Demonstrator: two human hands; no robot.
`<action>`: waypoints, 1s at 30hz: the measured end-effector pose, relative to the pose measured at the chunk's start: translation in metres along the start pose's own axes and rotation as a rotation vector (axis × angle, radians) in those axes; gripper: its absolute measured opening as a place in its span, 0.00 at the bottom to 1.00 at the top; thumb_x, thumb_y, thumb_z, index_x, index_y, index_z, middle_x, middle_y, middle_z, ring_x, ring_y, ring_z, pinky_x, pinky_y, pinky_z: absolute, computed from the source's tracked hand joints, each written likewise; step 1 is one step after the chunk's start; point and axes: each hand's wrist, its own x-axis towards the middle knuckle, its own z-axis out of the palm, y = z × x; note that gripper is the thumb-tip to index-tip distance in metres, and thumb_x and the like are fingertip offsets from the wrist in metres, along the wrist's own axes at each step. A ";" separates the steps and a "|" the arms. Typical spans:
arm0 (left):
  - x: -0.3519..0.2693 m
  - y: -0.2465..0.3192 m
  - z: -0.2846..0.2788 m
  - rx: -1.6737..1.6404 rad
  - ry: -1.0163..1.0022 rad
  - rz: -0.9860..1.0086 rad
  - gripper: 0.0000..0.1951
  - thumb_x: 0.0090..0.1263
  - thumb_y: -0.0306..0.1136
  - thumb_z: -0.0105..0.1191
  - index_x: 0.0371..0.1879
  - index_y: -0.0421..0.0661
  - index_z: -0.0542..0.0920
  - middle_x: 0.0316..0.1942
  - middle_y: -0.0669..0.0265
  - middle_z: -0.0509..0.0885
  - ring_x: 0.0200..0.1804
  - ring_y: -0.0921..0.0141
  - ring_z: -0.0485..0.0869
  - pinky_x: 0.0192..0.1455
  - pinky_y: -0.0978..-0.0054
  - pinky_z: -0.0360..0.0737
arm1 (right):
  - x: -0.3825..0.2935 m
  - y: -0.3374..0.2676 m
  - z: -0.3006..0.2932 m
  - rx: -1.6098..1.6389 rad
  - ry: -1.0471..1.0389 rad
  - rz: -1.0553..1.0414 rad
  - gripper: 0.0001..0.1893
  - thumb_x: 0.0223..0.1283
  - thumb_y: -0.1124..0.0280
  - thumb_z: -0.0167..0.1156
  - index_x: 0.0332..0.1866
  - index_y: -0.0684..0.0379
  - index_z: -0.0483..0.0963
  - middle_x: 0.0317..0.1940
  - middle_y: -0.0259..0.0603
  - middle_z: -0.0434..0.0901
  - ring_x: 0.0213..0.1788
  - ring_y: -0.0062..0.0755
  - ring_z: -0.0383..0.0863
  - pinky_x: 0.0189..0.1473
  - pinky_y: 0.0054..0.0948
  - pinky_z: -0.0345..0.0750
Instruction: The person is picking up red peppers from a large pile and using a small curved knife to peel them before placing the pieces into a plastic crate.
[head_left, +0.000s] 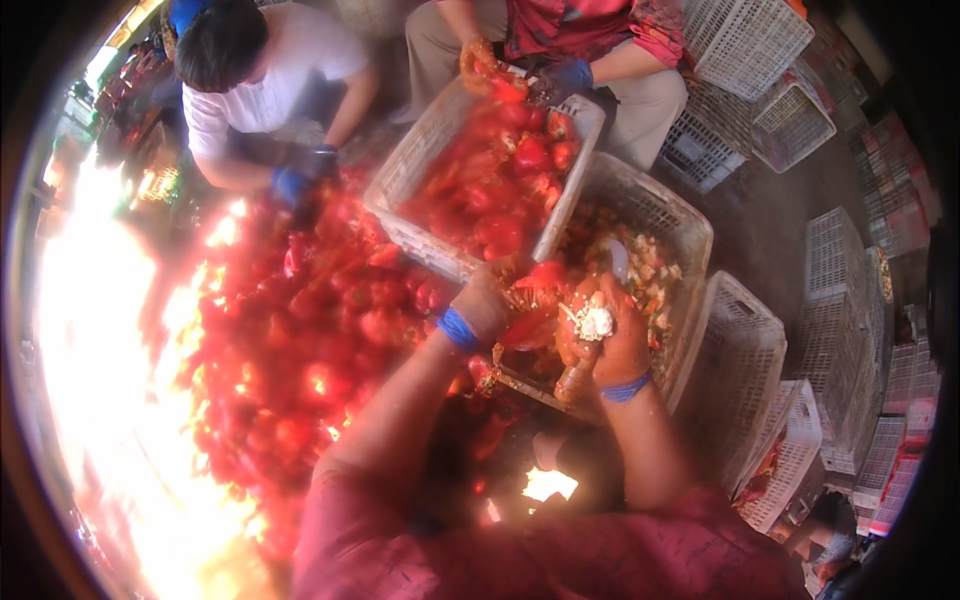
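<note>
Above the near rim of a plastic crate of pepper cores and scraps (652, 270), my left hand (491, 300) holds an opened red bell pepper (536, 322). Close to its right, my right hand (607, 330) grips a pale seed core (596, 322) and what looks like a knife, its short blade (618, 259) pointing away from me. Seeds and wet bits cling to my fingers. Just beyond my hands, a crate (480, 264) holds opened red peppers. A heap of red peppers (322, 322) spreads to the left, partly washed out by glare.
Across the full crate sits a person in red (577, 30), handling a pepper. A person in a white shirt (277, 67) bends over the heap at upper left. Empty plastic crates (735, 375) stand on the right, with stacked crates (832, 337) beyond and another person (829, 525) at lower right.
</note>
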 end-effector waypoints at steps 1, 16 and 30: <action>-0.002 -0.006 0.000 -0.016 0.013 -0.109 0.21 0.60 0.36 0.72 0.48 0.39 0.81 0.43 0.64 0.85 0.46 0.75 0.81 0.50 0.73 0.80 | -0.001 0.001 0.000 -0.122 0.050 -0.023 0.23 0.71 0.42 0.49 0.31 0.53 0.68 0.13 0.36 0.68 0.11 0.27 0.63 0.15 0.29 0.66; 0.085 -0.134 -0.111 1.456 0.374 -0.083 0.28 0.64 0.47 0.58 0.64 0.55 0.75 0.53 0.57 0.85 0.54 0.54 0.83 0.66 0.57 0.73 | 0.004 -0.001 -0.028 -0.663 0.575 -0.135 0.20 0.72 0.56 0.53 0.57 0.62 0.74 0.39 0.40 0.79 0.34 0.32 0.79 0.34 0.28 0.76; -0.038 -0.168 -0.135 1.035 0.492 -0.156 0.10 0.64 0.36 0.63 0.41 0.46 0.86 0.43 0.63 0.86 0.44 0.62 0.86 0.47 0.69 0.83 | -0.006 -0.029 -0.063 -1.248 0.514 -0.217 0.14 0.63 0.68 0.66 0.49 0.66 0.79 0.33 0.34 0.81 0.32 0.18 0.74 0.36 0.22 0.72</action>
